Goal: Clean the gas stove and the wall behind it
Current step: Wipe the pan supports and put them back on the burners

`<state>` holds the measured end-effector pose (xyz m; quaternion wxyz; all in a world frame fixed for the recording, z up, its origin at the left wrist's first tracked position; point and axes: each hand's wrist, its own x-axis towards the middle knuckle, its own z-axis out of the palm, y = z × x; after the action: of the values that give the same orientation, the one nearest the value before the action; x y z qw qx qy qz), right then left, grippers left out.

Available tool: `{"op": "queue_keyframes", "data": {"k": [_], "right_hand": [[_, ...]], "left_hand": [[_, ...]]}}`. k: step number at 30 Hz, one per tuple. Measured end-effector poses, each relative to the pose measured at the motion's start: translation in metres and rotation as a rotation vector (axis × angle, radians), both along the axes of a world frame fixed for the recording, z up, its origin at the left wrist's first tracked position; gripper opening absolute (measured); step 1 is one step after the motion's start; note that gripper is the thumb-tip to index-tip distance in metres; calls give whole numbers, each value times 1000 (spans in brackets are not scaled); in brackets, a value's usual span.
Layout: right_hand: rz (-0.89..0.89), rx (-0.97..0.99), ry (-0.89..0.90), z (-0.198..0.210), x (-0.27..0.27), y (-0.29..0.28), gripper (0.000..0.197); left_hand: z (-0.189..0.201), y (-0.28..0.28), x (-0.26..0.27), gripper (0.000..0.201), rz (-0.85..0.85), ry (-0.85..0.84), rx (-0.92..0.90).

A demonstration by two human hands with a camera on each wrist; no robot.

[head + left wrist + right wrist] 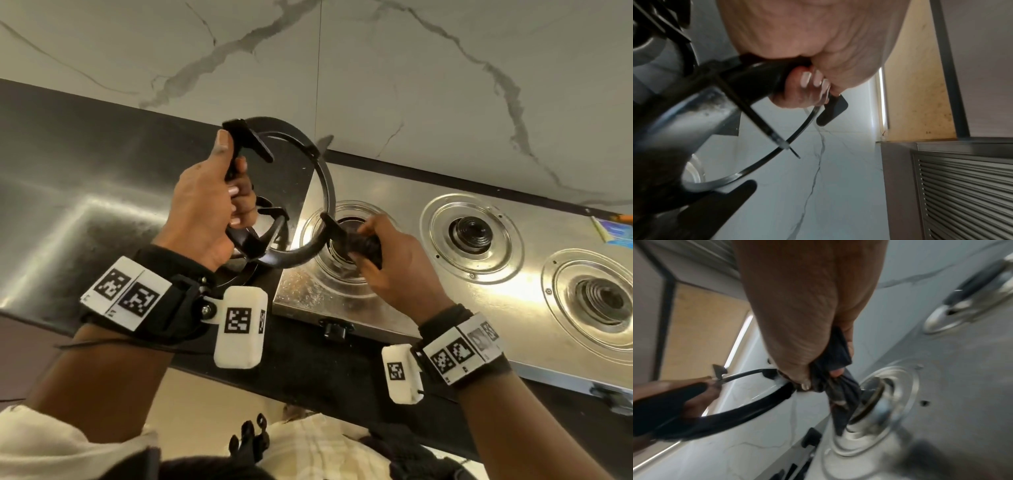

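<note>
Head view shows the left hand (205, 202) clamped on a stiff, likely heavy pan support (291, 205) by its prong, the right hand (394, 263) bunching a soft cloth (366, 245) against it.

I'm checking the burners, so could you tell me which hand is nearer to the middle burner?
Right. The right hand wipes the leftmost burner beside the middle burner; the left hand holds the pan support farther left.

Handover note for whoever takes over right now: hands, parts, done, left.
Left hand grips a black pan support, lifted and tilted over the stove's left edge.
Right hand holds a dark cloth bunched at the left burner.
Done: all three burners visible on the stove are bare; at least one other support lies on the steel counter.
Left: stove top wiping, marble wall, refitting supports.
</note>
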<state>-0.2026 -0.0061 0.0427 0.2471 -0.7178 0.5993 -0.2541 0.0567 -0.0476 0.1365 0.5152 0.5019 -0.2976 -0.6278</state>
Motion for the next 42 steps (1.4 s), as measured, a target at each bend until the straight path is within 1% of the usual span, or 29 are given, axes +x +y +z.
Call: {"op": "queue_keyframes", "data": {"k": [1,3,5,7,8,10,11,13,15,17,20,22,24,27,32,33,34,37,38,40,42], "right_hand": [[-46,34,-11,-5,-7,3,39],[-143,59,-114,-8,-15,7,36],[-209,-3,-236,-2,-11,8,36],[-204,-92,-309,9,4,6,37],[-175,-137,-309,13,14,6,36],[-104,-209,-215,13,33,7,39],[-77,-216,-163,10,41,9,43],[-39,-175,-135,3,52,12,52],[-7,-138,-145,-1,56,15,54],[29,-122,-185,-2,58,20,50],[79,-115,-267,0,66,32,44],[90,-127,-273,-5,66,36,43],[84,-145,-233,-12,57,33,42],[-34,-181,-140,-19,39,20,39],[-138,-205,-81,-19,44,14,38],[-151,-214,-92,-20,45,15,37],[-148,-200,-139,-20,47,19,37],[-32,-59,-377,-14,58,35,35],[5,-48,-405,-12,64,42,34],[28,-118,-356,-10,72,51,32],[27,-155,-290,-14,70,49,36]], "left_hand": [[0,-1,4,42,20,9,-5],[-1,-2,7,43,62,47,-4],[-5,-2,4,43,103,87,9],[-12,0,-5,44,135,123,19],[-16,0,-11,44,146,143,21],[-20,2,-22,44,151,186,19],[-21,3,-27,45,150,199,11],[-19,4,-35,45,152,193,-25],[-19,5,-40,45,157,140,-71],[-21,7,-41,44,160,104,-92],[-28,9,-39,44,176,156,-62],[-32,12,-38,44,179,173,-47],[-35,14,-38,45,159,186,-53],[-37,15,-39,45,146,211,-46],[-36,11,-42,47,140,219,-56],[-36,11,-43,47,140,219,-55],[-37,11,-43,47,142,220,-54],[-42,11,-42,46,163,225,-43],[-44,12,-41,47,179,230,-33],[-46,13,-38,47,211,251,-4],[-46,13,-35,48,216,279,-3]]}}
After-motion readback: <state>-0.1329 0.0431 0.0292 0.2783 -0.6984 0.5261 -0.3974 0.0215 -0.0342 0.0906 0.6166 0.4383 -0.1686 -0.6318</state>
